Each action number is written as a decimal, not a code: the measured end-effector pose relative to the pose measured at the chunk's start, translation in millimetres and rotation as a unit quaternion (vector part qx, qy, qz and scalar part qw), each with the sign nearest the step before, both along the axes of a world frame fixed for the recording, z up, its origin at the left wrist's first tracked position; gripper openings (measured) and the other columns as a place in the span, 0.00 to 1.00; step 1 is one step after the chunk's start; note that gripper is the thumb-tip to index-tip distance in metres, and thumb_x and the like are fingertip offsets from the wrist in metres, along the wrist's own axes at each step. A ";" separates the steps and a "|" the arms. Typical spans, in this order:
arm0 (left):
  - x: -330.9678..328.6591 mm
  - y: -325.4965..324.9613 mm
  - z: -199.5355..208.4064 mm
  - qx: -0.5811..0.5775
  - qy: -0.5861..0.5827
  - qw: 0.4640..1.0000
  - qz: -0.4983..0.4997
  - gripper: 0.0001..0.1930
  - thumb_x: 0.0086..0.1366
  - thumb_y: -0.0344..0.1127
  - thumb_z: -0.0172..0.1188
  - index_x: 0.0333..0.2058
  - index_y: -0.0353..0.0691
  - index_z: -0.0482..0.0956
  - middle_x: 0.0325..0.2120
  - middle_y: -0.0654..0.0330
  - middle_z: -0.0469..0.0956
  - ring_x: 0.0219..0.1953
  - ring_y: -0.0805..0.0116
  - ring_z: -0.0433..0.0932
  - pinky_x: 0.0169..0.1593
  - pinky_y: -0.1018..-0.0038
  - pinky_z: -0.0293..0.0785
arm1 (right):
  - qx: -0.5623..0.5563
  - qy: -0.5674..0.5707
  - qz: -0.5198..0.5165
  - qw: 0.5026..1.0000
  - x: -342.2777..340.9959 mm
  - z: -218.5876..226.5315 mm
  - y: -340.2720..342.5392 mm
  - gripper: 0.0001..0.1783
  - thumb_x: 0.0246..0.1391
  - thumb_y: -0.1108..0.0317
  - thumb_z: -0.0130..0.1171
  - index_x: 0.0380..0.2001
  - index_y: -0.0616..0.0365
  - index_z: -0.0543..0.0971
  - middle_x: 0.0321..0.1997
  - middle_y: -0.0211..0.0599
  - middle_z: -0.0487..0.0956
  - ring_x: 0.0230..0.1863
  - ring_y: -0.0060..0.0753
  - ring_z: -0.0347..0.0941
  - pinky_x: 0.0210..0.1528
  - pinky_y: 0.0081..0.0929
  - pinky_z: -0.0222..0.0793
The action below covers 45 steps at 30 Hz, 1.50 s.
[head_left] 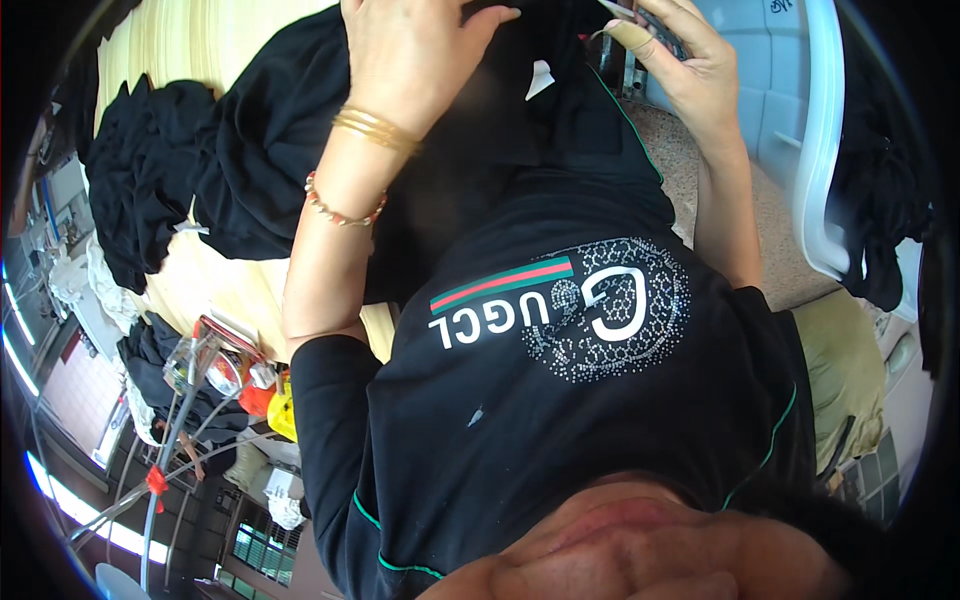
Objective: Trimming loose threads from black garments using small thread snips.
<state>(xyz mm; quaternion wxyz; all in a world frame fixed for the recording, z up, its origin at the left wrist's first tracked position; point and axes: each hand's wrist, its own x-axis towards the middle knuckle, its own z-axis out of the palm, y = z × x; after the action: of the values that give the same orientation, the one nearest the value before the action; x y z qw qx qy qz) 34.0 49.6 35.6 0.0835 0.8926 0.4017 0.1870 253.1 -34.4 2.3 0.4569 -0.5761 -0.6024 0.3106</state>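
My left hand (pixel 410 60) is over black cloth (pixel 270 110) at the top, its thumb stretched out to the right. The upper edge cuts off most of its other fingers. Gold bangles and a beaded bracelet circle that wrist. At the top right, my right hand (pixel 695 75) is closed around a small metal tool with a pointed tip, which looks like thread snips (pixel 617 10). Tan tape wraps the right thumb. Between my hands a small white scrap (pixel 540 80), perhaps a label, lies on the black cloth.
Beneath the cloth is a pale yellow tabletop (pixel 150 40). A light blue plastic tub (pixel 820 150) stands close to my right forearm, with dark cloth (pixel 880 210) beyond it. Metal rods (pixel 180 420) and a yellow bag (pixel 283 410) are at the lower left.
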 end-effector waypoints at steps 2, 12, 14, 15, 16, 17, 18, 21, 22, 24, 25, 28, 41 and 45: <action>-9.1 13.7 -7.6 -0.197 -0.104 0.975 0.004 0.07 0.60 0.35 0.67 0.32 0.37 0.86 0.31 0.55 0.82 0.35 0.59 0.78 0.41 0.70 0.73 | 0.008 0.017 0.011 1.000 -8.8 9.0 2.6 0.21 0.52 0.77 0.67 0.51 0.63 0.81 0.35 0.30 0.74 0.30 0.18 0.66 0.35 0.17 0.62; -33.7 1.5 -12.5 -0.555 -0.451 0.690 0.108 0.10 0.72 0.32 0.57 0.44 0.32 0.82 0.38 0.65 0.83 0.39 0.79 0.78 0.46 0.83 0.72 | 0.108 0.005 0.109 0.988 -33.9 16.1 27.6 0.21 0.51 0.78 0.67 0.51 0.64 0.81 0.35 0.36 0.77 0.34 0.28 0.73 0.35 0.22 0.68; -38.1 2.3 -18.8 -0.563 -0.459 0.680 0.101 0.10 0.72 0.31 0.56 0.44 0.32 0.82 0.39 0.65 0.82 0.40 0.79 0.78 0.47 0.83 0.71 | 0.111 -0.038 0.115 0.986 -38.7 17.5 31.9 0.22 0.50 0.78 0.68 0.51 0.63 0.81 0.33 0.37 0.77 0.33 0.29 0.73 0.34 0.22 0.68; -39.6 2.9 -21.2 -0.569 -0.466 0.671 0.091 0.10 0.72 0.30 0.55 0.45 0.32 0.82 0.40 0.64 0.82 0.41 0.79 0.77 0.48 0.83 0.71 | 0.110 -0.039 0.117 0.986 -40.0 17.5 33.1 0.22 0.50 0.78 0.68 0.51 0.63 0.81 0.33 0.37 0.77 0.33 0.29 0.73 0.34 0.22 0.68; -39.4 2.9 -21.2 -0.569 -0.467 0.670 0.092 0.10 0.72 0.30 0.55 0.45 0.32 0.82 0.40 0.64 0.82 0.41 0.79 0.77 0.48 0.83 0.71 | 0.113 -0.055 0.115 0.985 -41.0 17.7 34.0 0.22 0.50 0.77 0.68 0.51 0.63 0.81 0.33 0.37 0.77 0.32 0.30 0.73 0.34 0.23 0.68; -38.2 2.3 -20.9 -0.569 -0.470 0.669 0.088 0.10 0.72 0.30 0.55 0.45 0.32 0.82 0.40 0.64 0.82 0.41 0.79 0.78 0.48 0.83 0.71 | 0.115 -0.072 0.112 0.984 -42.1 17.9 34.4 0.22 0.50 0.77 0.68 0.50 0.63 0.81 0.32 0.37 0.76 0.32 0.31 0.73 0.33 0.24 0.68; -37.4 2.0 -20.5 -0.568 -0.473 0.668 0.084 0.10 0.72 0.31 0.55 0.44 0.32 0.82 0.40 0.64 0.83 0.41 0.79 0.78 0.48 0.83 0.71 | 0.114 -0.073 0.114 0.984 -43.0 18.8 34.7 0.22 0.50 0.77 0.68 0.50 0.63 0.81 0.32 0.37 0.76 0.32 0.31 0.73 0.33 0.24 0.68; -36.9 1.0 -21.4 -0.575 -0.470 0.665 0.078 0.10 0.72 0.31 0.55 0.44 0.32 0.83 0.39 0.64 0.83 0.41 0.79 0.78 0.48 0.83 0.71 | 0.138 -0.132 0.105 0.976 -44.5 21.0 34.7 0.20 0.50 0.77 0.68 0.49 0.62 0.82 0.31 0.38 0.76 0.30 0.33 0.73 0.31 0.25 0.68; -34.6 1.1 -19.4 -0.579 -0.461 0.667 0.081 0.10 0.72 0.31 0.56 0.43 0.32 0.83 0.39 0.64 0.83 0.40 0.79 0.78 0.49 0.83 0.71 | 0.142 -0.123 0.106 0.976 -44.7 21.1 34.6 0.19 0.50 0.76 0.68 0.48 0.62 0.82 0.30 0.38 0.75 0.30 0.33 0.73 0.31 0.25 0.68; -36.4 -0.3 -21.9 -0.580 -0.465 0.665 0.073 0.11 0.72 0.33 0.55 0.44 0.33 0.83 0.39 0.65 0.83 0.41 0.79 0.77 0.48 0.83 0.71 | 0.146 -0.114 0.110 0.977 -45.5 20.6 34.9 0.18 0.50 0.76 0.68 0.46 0.61 0.83 0.29 0.38 0.75 0.29 0.34 0.73 0.31 0.26 0.68; -37.6 -1.2 -22.9 -0.582 -0.466 0.663 0.064 0.11 0.73 0.34 0.55 0.44 0.34 0.83 0.39 0.65 0.83 0.42 0.79 0.77 0.48 0.83 0.70 | 0.148 -0.129 0.100 0.975 -45.8 20.0 34.3 0.17 0.50 0.76 0.68 0.45 0.61 0.83 0.29 0.37 0.75 0.29 0.33 0.73 0.31 0.25 0.68; -40.3 -0.5 -13.8 -0.541 -0.410 0.732 0.050 0.13 0.74 0.37 0.54 0.47 0.35 0.83 0.39 0.66 0.82 0.43 0.79 0.76 0.47 0.83 0.68 | 0.131 -0.131 0.083 0.979 -45.4 17.1 34.9 0.15 0.50 0.77 0.67 0.44 0.62 0.84 0.28 0.37 0.75 0.28 0.32 0.72 0.30 0.25 0.67; -60.0 -58.5 -3.7 -0.070 0.023 0.997 0.013 0.30 0.48 0.46 0.76 0.51 0.50 0.79 0.50 0.63 0.76 0.54 0.61 0.73 0.58 0.64 0.63 | 0.077 -0.075 0.071 0.992 -55.2 7.9 24.9 0.21 0.49 0.79 0.69 0.49 0.63 0.82 0.32 0.31 0.74 0.30 0.21 0.67 0.32 0.19 0.63; -60.8 -64.3 -18.2 -0.015 0.050 0.999 -0.010 0.23 0.55 0.36 0.70 0.52 0.56 0.81 0.48 0.68 0.77 0.51 0.66 0.75 0.55 0.66 0.63 | 0.054 -0.049 0.054 0.996 -53.7 8.7 23.0 0.22 0.48 0.80 0.68 0.49 0.62 0.82 0.32 0.28 0.73 0.29 0.18 0.64 0.31 0.17 0.60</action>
<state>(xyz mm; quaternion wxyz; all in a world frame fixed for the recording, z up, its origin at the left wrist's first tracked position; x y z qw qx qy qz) -26.8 -14.7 17.3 0.0787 0.9034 0.3991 0.1354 199.4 -11.5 11.1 0.4399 -0.5319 -0.6703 0.2725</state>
